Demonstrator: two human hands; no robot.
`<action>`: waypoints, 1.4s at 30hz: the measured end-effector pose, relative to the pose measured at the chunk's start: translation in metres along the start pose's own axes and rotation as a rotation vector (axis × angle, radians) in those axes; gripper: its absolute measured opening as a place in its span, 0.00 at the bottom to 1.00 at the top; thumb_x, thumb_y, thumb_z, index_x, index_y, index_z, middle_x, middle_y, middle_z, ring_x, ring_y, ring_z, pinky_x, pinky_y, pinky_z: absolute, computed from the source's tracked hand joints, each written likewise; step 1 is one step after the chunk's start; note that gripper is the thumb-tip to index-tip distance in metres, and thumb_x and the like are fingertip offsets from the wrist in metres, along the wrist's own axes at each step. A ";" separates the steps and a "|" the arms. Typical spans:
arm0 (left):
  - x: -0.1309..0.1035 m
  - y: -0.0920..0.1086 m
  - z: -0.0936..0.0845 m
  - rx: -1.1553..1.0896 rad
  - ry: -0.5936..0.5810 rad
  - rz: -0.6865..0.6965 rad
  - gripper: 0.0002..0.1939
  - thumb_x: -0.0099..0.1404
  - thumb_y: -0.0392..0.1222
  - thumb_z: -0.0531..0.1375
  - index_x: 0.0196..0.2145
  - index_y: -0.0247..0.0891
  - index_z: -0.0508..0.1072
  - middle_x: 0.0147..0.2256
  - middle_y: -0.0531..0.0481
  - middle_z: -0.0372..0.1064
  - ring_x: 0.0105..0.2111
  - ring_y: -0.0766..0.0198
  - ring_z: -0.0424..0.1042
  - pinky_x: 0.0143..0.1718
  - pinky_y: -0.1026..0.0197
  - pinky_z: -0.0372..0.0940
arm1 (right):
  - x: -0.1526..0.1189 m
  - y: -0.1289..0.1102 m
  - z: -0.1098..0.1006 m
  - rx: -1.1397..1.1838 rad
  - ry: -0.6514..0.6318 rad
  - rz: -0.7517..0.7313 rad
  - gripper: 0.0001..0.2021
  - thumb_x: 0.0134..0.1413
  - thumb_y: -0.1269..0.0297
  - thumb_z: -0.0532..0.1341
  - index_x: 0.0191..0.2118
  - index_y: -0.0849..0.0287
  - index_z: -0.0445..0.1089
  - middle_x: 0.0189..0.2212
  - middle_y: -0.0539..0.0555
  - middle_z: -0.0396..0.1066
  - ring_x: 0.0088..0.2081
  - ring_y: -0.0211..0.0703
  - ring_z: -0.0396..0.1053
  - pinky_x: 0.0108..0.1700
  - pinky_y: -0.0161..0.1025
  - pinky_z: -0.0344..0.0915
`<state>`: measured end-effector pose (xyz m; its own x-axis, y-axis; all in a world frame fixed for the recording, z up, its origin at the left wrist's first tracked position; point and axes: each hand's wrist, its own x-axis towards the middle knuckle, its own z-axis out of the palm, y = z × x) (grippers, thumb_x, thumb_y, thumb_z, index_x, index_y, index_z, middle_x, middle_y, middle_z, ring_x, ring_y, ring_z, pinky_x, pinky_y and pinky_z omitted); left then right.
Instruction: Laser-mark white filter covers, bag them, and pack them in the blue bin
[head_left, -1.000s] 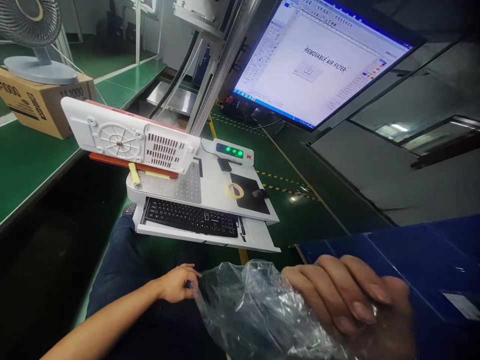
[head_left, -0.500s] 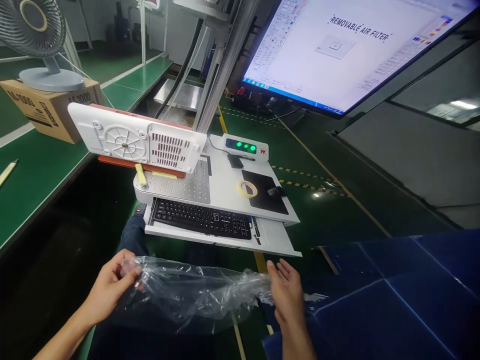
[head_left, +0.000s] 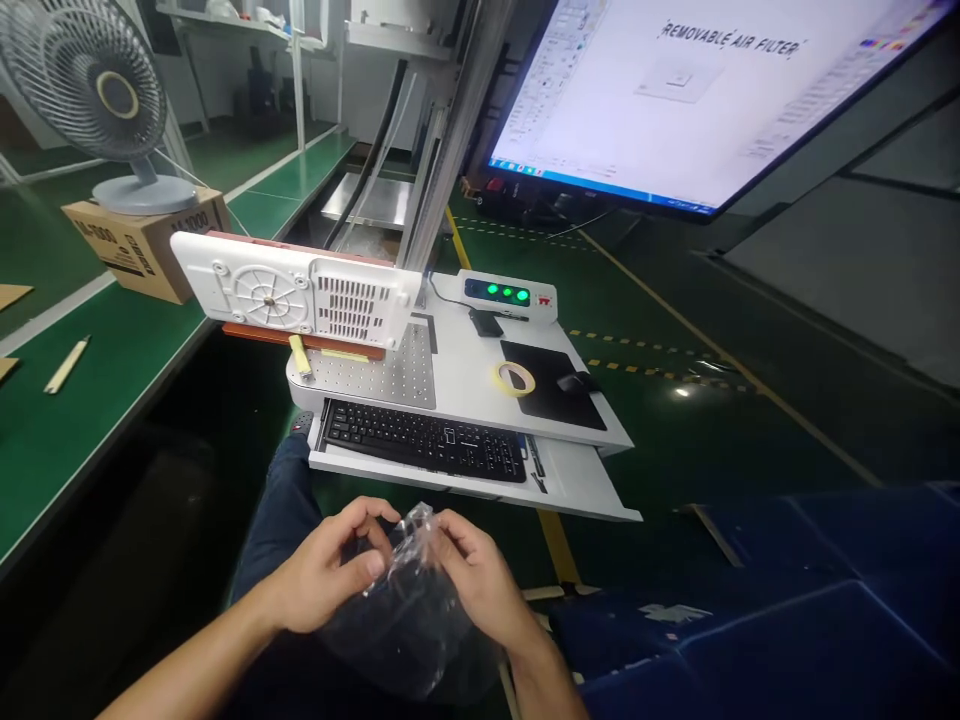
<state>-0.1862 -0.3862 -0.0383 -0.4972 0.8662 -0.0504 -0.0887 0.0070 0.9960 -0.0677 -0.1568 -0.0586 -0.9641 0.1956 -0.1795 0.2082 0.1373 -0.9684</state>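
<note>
A crumpled clear plastic bag [head_left: 420, 620] hangs low in front of me, over my lap. My right hand [head_left: 480, 575] pinches its gathered upper edge between thumb and fingers. At the bag's left side is my left hand [head_left: 330, 565], its fingers curled and the thumb close to a fingertip at the film. The two hands are close together, just in front of the keyboard tray. Much of the bag's lower part fades into the dark clothing behind it.
Ahead stands a white machine table [head_left: 465, 375] with a keyboard [head_left: 427, 440], a tape roll [head_left: 514, 378] and a mouse [head_left: 576, 384]. A white vented panel [head_left: 292, 295] stands tilted on its left. A monitor [head_left: 600, 110] hangs above right; a fan [head_left: 142, 195] rests on a carton [head_left: 142, 250].
Both hands have come together at the middle; the bag, stretched between them before, now hangs bunched below. My left hand moved right, my right hand left. The view has shifted slightly.
</note>
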 end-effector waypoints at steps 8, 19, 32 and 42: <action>-0.020 -0.023 0.003 0.084 -0.012 -0.280 0.20 0.68 0.57 0.71 0.49 0.41 0.81 0.28 0.57 0.62 0.29 0.64 0.63 0.35 0.60 0.61 | -0.004 -0.011 -0.018 0.047 0.110 -0.128 0.27 0.73 0.39 0.58 0.28 0.53 0.69 0.24 0.51 0.67 0.28 0.44 0.66 0.36 0.42 0.65; 0.001 -0.032 0.017 -0.361 -0.167 -0.298 0.30 0.59 0.41 0.74 0.58 0.43 0.73 0.52 0.43 0.72 0.43 0.55 0.79 0.40 0.56 0.76 | -0.032 -0.003 -0.032 0.190 0.121 -0.106 0.24 0.76 0.44 0.57 0.33 0.57 0.72 0.25 0.48 0.64 0.27 0.40 0.60 0.35 0.40 0.60; 0.025 -0.017 0.067 0.551 0.152 -0.190 0.10 0.70 0.49 0.62 0.32 0.44 0.71 0.24 0.54 0.68 0.25 0.61 0.65 0.30 0.58 0.50 | -0.032 -0.016 -0.015 -0.499 0.687 -0.067 0.30 0.66 0.33 0.60 0.56 0.54 0.79 0.56 0.63 0.74 0.55 0.60 0.74 0.59 0.57 0.71; 0.027 -0.028 0.092 0.700 0.108 -0.168 0.06 0.69 0.47 0.61 0.37 0.44 0.70 0.41 0.43 0.78 0.40 0.48 0.77 0.37 0.53 0.60 | -0.064 0.017 -0.012 -0.247 0.566 0.140 0.32 0.59 0.29 0.63 0.51 0.54 0.77 0.39 0.58 0.80 0.36 0.53 0.79 0.38 0.44 0.79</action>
<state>-0.1173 -0.3170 -0.0608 -0.6109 0.7716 -0.1774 0.3837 0.4845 0.7862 -0.0005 -0.1550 -0.0620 -0.7023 0.7022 -0.1167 0.4233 0.2801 -0.8616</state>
